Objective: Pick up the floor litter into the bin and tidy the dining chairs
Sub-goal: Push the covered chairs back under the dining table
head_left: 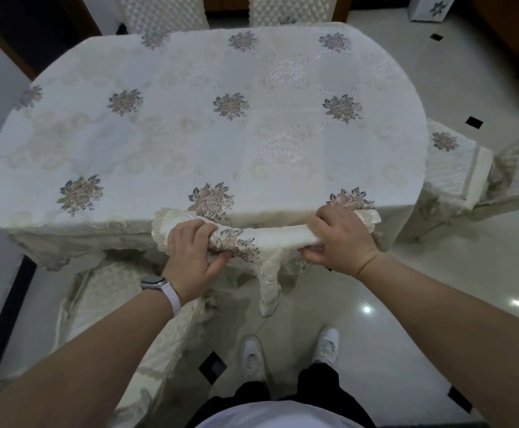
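Looking down over an oval dining table (190,134) draped in floral-embroidered cloth. At 6 o'clock, gripping the fabric-covered top rail of a dining chair (276,239), drawn up at the table's near edge, with left hand (190,251) and right hand (341,239) curled round opposite ends. Crowded by a quilted chair (113,288) at 7 o'clock, a side chair (456,168) at 3 o'clock, far chairs (162,10) at 12 o'clock. Standing in white shoes (253,356) on glossy tiled floor (375,350).

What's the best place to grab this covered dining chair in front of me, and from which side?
Grip the top rail of its backrest from above, standing behind it, one hand near each end. The rail lies level along the table edge and is slim enough for fingers to wrap. The left hand and right hand hold it this way now.
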A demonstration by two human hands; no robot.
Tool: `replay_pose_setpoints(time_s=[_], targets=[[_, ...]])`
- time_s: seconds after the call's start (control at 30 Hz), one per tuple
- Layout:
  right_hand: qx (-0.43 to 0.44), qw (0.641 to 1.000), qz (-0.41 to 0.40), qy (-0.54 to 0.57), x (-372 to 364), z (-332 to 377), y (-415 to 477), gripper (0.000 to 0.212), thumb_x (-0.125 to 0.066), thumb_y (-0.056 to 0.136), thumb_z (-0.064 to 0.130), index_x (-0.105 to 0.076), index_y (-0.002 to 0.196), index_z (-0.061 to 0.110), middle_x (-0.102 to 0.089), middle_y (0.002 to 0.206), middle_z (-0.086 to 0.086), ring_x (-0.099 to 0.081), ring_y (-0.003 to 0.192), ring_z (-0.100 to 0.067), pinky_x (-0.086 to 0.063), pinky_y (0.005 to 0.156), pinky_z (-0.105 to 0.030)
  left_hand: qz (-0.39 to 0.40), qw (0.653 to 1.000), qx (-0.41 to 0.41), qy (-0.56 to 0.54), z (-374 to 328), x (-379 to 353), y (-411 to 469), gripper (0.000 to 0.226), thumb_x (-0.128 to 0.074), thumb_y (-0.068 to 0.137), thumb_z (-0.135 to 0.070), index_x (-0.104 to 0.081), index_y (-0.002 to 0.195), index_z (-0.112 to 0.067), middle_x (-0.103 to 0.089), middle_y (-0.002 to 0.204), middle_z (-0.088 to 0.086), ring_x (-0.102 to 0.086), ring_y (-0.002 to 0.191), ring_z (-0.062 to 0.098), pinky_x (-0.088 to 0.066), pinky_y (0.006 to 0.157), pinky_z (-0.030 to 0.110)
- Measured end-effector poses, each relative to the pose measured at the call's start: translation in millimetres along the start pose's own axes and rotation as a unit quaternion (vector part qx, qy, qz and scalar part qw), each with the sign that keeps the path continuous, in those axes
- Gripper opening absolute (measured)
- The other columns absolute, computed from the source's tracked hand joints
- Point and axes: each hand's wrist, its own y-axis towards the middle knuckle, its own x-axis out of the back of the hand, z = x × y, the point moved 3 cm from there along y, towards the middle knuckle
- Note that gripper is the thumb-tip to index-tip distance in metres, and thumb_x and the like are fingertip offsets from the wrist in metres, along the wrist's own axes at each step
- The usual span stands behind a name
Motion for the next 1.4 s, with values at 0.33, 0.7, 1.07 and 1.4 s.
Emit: replay_pose_setpoints(time_s=[0.33,0.7,1.07,1.4], targets=[[0.019,1.000,0.021,-0.009,-14.3,-16.8,8.3,0.044,-0.065,0.077,0.046,-0.049,0.096,0.008,-0.055,0.083,-0.017,-0.053,0.069,-0.032,-0.046,0.061,-0.041,0.006,1.000,0.008,-0.008,11.5,-17.4,14.8,0.045,-0.057,0.084,-0.044,-0.048,0.116,-0.013,-0.055,0.113,0.018,-0.045,0.107,0.032,-0.031,0.098,0.045],[-0.017,0.997,0.075,-0.012,-10.1,-11.2,6.7,0.041,-0.067,0.077,0.043,-0.054,0.096,0.008,-0.053,0.085,-0.014,-0.051,0.072,-0.031,-0.044,0.064,-0.042,0.051,0.999,0.000,-0.012,11.8,-9.7,16.2,0.047,-0.056,0.087,-0.048,-0.052,0.117,-0.012,-0.055,0.116,0.012,-0.047,0.108,0.030,-0.036,0.100,0.052],[0.067,0.974,0.212,0.031,18.5,20.6,33.1,0.045,-0.053,0.086,0.042,-0.059,0.121,0.015,-0.058,0.109,-0.003,-0.057,0.094,-0.025,-0.049,0.076,-0.037,0.089,0.988,0.128,0.017,-23.9,21.9,-16.8,0.060,-0.041,0.097,-0.052,-0.048,0.143,-0.014,-0.043,0.152,0.012,-0.037,0.140,0.030,-0.032,0.115,0.051],[0.261,0.934,0.226,0.089,19.6,59.8,68.1,0.049,-0.046,0.090,0.048,-0.058,0.123,0.015,-0.060,0.123,-0.006,-0.056,0.110,-0.028,-0.050,0.085,-0.040,0.026,0.962,0.231,0.140,-70.7,54.6,-81.5,0.051,-0.046,0.097,-0.047,-0.056,0.136,-0.015,-0.054,0.142,0.009,-0.048,0.132,0.030,-0.044,0.105,0.052]])
